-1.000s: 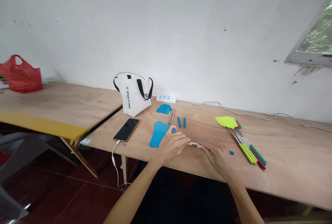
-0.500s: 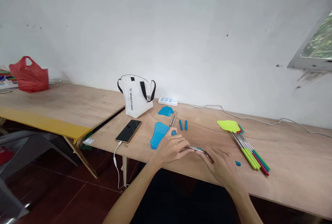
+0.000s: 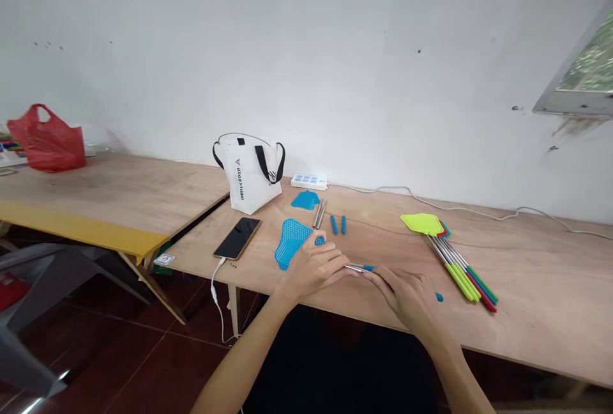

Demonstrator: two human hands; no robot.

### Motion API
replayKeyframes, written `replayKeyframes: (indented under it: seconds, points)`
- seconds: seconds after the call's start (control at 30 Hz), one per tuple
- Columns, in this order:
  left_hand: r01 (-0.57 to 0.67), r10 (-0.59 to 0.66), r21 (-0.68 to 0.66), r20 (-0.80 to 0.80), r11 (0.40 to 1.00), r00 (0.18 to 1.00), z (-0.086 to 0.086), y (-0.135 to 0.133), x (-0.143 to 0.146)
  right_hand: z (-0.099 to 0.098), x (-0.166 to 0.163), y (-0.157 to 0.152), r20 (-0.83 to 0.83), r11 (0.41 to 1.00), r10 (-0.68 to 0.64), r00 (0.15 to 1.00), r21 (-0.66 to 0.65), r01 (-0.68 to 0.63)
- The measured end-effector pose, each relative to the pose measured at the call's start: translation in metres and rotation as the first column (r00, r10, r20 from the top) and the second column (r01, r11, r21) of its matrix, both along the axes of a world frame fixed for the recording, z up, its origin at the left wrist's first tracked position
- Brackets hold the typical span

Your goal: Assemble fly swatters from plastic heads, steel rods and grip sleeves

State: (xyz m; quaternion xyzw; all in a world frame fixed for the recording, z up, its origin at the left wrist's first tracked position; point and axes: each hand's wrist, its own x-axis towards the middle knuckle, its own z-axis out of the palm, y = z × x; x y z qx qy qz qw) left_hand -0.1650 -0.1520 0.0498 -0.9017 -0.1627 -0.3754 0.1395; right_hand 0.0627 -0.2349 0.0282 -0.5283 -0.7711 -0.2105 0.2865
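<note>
My left hand [image 3: 313,267] pinches one end of a thin metal rod [image 3: 355,268] above the table's front edge. The fingers of my right hand [image 3: 407,296] close on the rod's other end, most of which they hide. A blue piece [image 3: 368,268] shows just behind the right fingers, and a blue tip [image 3: 439,297] sticks out past that hand; I cannot tell if they are one piece. Beside my left hand lies a blue fly swatter head [image 3: 293,238], partly covered by it. Farther back are another blue swatter head [image 3: 305,199], metal tubes [image 3: 320,214] and two blue handles [image 3: 339,225].
Several fly swatters [image 3: 462,267] with yellow-green, red, blue and green handles lie right. A phone [image 3: 238,238] with a white cable and a white bag [image 3: 253,177] stand left. By the wall is a power strip [image 3: 309,182]. A red plastic bag [image 3: 52,142] sits on the other table.
The rod has shifted slightly between my hands, and more of the blue piece shows by my right fingers. The view has tilted a little.
</note>
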Motion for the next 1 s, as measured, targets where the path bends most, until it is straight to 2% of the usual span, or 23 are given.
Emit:
replayKeyframes:
  seconds: [0.2,0.33,0.6,1.0]
  points:
    - [-0.04,0.04,-0.049,-0.002,0.998,0.999,-0.001,0.001,0.001,0.009,-0.006,-0.002,-0.001,0.991,-0.022,1.0,0.131,0.022]
    - [-0.043,0.044,-0.06,0.006,0.997,0.999,-0.003,0.002,0.002,0.012,-0.007,-0.003,0.008,0.985,-0.033,0.999,0.169,0.031]
    - [-0.033,0.034,-0.059,0.022,0.998,0.999,-0.002,0.003,0.0,0.011,-0.003,-0.002,0.016,0.988,-0.013,1.0,0.151,0.011]
    - [-0.022,0.021,-0.018,-0.01,1.0,1.0,0.002,0.002,-0.002,0.003,0.013,0.001,0.039,0.998,0.037,0.999,0.042,-0.039]
